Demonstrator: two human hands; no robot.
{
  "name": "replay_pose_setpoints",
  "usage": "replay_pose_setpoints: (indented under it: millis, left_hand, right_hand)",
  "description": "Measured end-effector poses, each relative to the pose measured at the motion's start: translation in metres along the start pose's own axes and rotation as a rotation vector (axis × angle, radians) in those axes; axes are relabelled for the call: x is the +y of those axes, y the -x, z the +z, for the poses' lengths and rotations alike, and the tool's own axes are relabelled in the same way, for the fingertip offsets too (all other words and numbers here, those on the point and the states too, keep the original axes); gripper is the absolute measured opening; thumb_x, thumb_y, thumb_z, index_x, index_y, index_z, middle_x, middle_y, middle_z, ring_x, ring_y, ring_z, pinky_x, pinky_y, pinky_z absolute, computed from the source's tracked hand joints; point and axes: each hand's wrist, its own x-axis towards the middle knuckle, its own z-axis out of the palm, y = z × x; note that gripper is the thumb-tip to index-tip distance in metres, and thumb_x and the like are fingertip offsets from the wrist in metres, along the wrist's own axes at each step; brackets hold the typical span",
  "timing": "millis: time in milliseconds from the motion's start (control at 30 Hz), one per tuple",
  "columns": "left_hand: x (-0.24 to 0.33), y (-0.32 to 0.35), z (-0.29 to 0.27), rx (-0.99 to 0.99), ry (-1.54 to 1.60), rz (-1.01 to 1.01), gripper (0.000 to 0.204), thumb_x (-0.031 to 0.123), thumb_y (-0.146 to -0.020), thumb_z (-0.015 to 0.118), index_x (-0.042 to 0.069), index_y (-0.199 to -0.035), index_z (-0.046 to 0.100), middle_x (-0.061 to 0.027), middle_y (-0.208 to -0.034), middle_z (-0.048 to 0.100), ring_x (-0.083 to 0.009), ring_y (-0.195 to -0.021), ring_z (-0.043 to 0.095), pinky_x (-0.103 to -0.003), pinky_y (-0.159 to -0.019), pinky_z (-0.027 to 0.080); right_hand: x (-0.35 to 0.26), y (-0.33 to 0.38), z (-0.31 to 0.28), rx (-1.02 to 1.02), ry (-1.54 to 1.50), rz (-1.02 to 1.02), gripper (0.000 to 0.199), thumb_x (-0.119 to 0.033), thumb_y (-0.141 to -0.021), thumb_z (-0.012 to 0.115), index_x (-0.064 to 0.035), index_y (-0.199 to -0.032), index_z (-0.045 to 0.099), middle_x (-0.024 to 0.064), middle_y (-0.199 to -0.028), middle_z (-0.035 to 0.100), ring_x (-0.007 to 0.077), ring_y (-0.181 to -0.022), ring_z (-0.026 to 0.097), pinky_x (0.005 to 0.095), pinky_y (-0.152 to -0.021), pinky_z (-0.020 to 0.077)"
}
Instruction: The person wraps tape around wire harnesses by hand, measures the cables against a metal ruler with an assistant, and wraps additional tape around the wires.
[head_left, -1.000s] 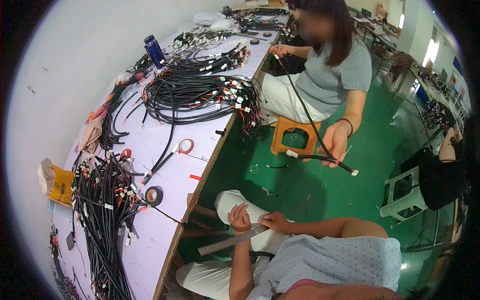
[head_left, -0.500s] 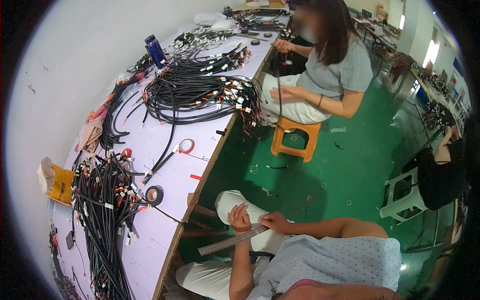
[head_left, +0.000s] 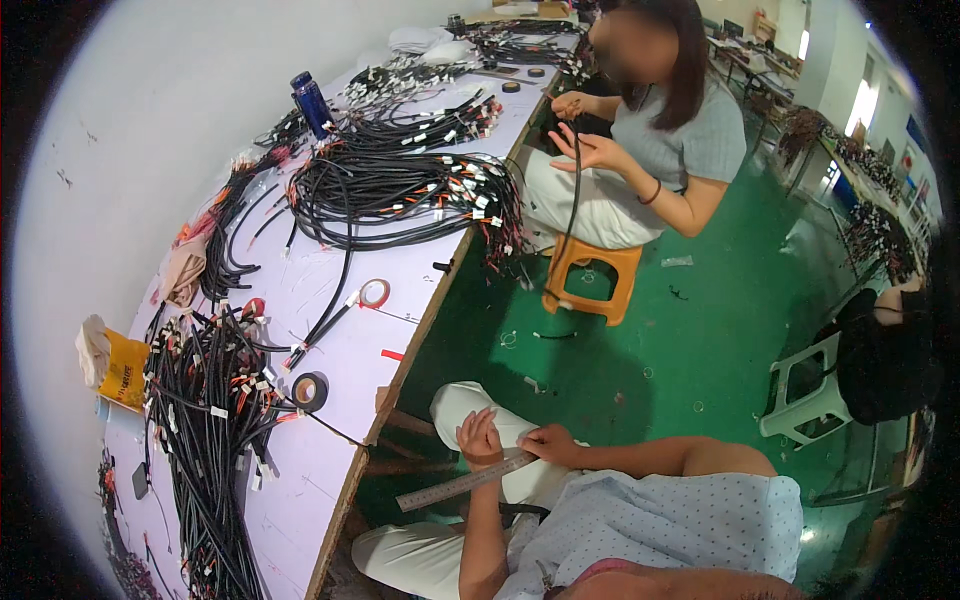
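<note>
Above my lap, my right hand (head_left: 551, 444) pinches one end of a steel ruler (head_left: 462, 482). The ruler slants down to the left, crossing at my left wrist, and its far end points toward the table edge. My left hand (head_left: 480, 438) is raised beside the right one, its fingers loosely bent and apart, with nothing seen in it. Nearest to my hands on the table are a roll of black tape (head_left: 309, 391) and a large bundle of black cables (head_left: 205, 440) with white tags.
More cable bundles (head_left: 390, 190) lie along the white table (head_left: 320, 470), with a red tape roll (head_left: 373, 293), a blue bottle (head_left: 312, 105) and a yellow packet (head_left: 122, 370). A co-worker (head_left: 665, 150) on an orange stool (head_left: 600, 285) handles a black cable (head_left: 576, 190). A pale stool (head_left: 805, 390) stands at right.
The co-worker's lower hand has risen and turned palm up, and the black cable has swung with it. My hands and the ruler stay almost still.
</note>
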Motion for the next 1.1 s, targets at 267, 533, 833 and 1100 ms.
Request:
replay_pose_setpoints:
  millis: [267,533,833,1100]
  left_hand:
    - [0.000,-0.001,-0.001,-0.014,0.024,0.007,0.027,0.014,-0.080,0.054,0.014,-0.105,0.066,-0.0005,-0.116,0.063,-0.0289,-0.117,0.050,-0.055,-0.102,0.029]
    - [0.001,0.000,-0.001,-0.014,0.022,-0.010,0.027,0.012,-0.080,0.054,0.015,-0.105,0.066,-0.0002,-0.116,0.063,-0.0290,-0.118,0.049,-0.055,-0.103,0.028]
    - [0.005,-0.001,-0.002,-0.019,0.010,-0.015,0.024,0.015,-0.085,0.052,0.013,-0.104,0.067,-0.0021,-0.115,0.063,-0.0305,-0.117,0.049,-0.052,-0.102,0.029]
    - [0.004,0.001,-0.003,-0.044,-0.032,-0.033,0.025,0.018,-0.089,0.050,0.012,-0.107,0.067,-0.0030,-0.115,0.063,-0.0312,-0.117,0.048,-0.049,-0.103,0.028]
  right_hand:
    - [0.016,-0.003,0.003,-0.014,0.121,0.005,0.037,-0.042,-0.086,0.057,-0.0089,-0.073,0.067,0.0093,-0.062,0.061,0.0267,-0.058,0.060,0.0372,-0.054,0.0453]
    - [0.009,-0.001,0.002,0.015,0.048,-0.039,0.041,-0.039,-0.088,0.058,-0.0035,-0.067,0.059,0.0072,-0.051,0.044,0.0138,-0.048,0.042,0.0330,-0.046,0.0346]
    - [-0.002,0.001,-0.004,-0.028,0.040,0.030,0.039,-0.039,-0.088,0.057,-0.0047,-0.069,0.061,0.0099,-0.055,0.050,0.0177,-0.049,0.046,0.0340,-0.049,0.0378]
    - [0.013,-0.001,0.002,-0.002,0.086,-0.057,0.036,-0.038,-0.087,0.058,-0.0049,-0.074,0.063,0.0123,-0.061,0.055,0.0211,-0.053,0.052,0.0341,-0.052,0.0417]
